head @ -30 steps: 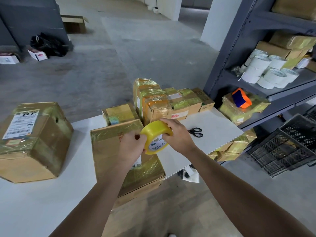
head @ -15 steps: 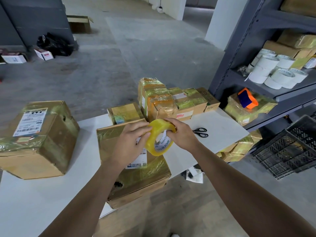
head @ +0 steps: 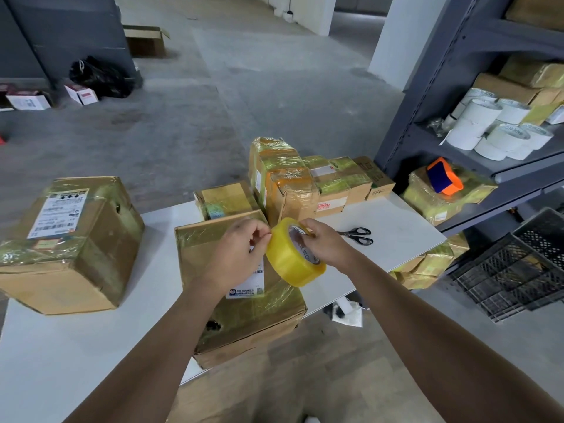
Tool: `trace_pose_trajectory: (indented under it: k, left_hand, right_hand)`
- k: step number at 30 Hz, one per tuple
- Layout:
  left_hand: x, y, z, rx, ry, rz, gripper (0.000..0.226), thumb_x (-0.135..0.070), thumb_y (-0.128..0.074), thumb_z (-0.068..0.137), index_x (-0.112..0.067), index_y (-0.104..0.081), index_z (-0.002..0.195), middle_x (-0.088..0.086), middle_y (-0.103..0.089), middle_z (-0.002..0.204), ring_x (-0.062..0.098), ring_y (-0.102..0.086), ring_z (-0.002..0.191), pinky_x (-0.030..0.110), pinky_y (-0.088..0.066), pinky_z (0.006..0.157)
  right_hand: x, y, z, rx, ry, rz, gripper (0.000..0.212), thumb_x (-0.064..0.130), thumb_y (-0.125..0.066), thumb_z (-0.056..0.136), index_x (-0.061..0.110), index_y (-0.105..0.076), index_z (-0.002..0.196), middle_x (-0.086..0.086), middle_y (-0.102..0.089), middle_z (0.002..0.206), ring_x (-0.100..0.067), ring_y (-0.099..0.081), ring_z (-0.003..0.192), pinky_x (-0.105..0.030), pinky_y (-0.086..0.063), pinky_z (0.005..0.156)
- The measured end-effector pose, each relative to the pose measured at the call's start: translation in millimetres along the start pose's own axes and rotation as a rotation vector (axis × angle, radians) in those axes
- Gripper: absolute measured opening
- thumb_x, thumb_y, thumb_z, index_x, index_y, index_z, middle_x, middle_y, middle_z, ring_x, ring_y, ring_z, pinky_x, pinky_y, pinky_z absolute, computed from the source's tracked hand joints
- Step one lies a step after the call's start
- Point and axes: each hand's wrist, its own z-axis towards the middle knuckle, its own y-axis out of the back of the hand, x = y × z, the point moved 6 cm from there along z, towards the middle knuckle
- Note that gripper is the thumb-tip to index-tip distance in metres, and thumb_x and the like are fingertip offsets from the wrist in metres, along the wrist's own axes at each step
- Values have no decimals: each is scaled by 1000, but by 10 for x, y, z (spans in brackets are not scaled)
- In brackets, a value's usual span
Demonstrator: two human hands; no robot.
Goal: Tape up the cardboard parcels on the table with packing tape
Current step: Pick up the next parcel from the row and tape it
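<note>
A yellow roll of packing tape (head: 291, 257) is held in the air above a flat cardboard parcel (head: 241, 312) that lies at the front edge of the white table (head: 61, 355). My right hand (head: 323, 244) grips the roll, fingers through its core. My left hand (head: 241, 251) pinches at the roll's outer surface on its left side with thumb and fingertips. The parcel is partly wrapped in shiny tape and carries a white label, half hidden by my left hand.
A big taped box (head: 67, 242) stands at the table's left. Several small taped parcels (head: 305, 184) are stacked at the back, black scissors (head: 357, 235) beside them. Grey shelving (head: 457, 87) on the right holds white tape rolls (head: 494, 129) and parcels. A black crate (head: 525, 264) sits on the floor.
The roll has turned so its broad side faces me and has dropped slightly right. My left hand moved from behind the roll to pinching at its outer layer.
</note>
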Motion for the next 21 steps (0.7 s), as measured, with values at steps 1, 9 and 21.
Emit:
trace_pose_trajectory:
  k: [1, 9, 21]
  left_hand:
    - [12, -4, 11, 20, 11, -5, 12, -16, -58, 96, -23, -54, 87, -9, -56, 91, 10, -54, 88, 20, -43, 75]
    - [217, -54, 38, 155, 439, 14, 14, -13, -43, 101, -10, -54, 93, 3, -62, 88, 19, -63, 79, 37, -52, 68]
    - [439, -95, -436, 97, 926, -877, 26, 3, -41, 100, -8, -56, 83, 5, -49, 66, 13, -43, 56, 22, -52, 55]
  right_hand:
    - [3, -5, -6, 18, -8, 10, 32, 33, -52, 102, 21, -56, 130, -3, -61, 122, -23, -59, 112, -32, -47, 90]
    - [-50, -89, -178, 210, -106, 150, 36, 40, -39, 105, 29, -53, 136, 4, -65, 116, -21, -64, 94, -35, -54, 73]
    - [208, -104, -277, -24, -15, 297, 47, 49, -35, 102, 22, -69, 83, 8, -69, 76, 5, -65, 66, -11, -52, 67]
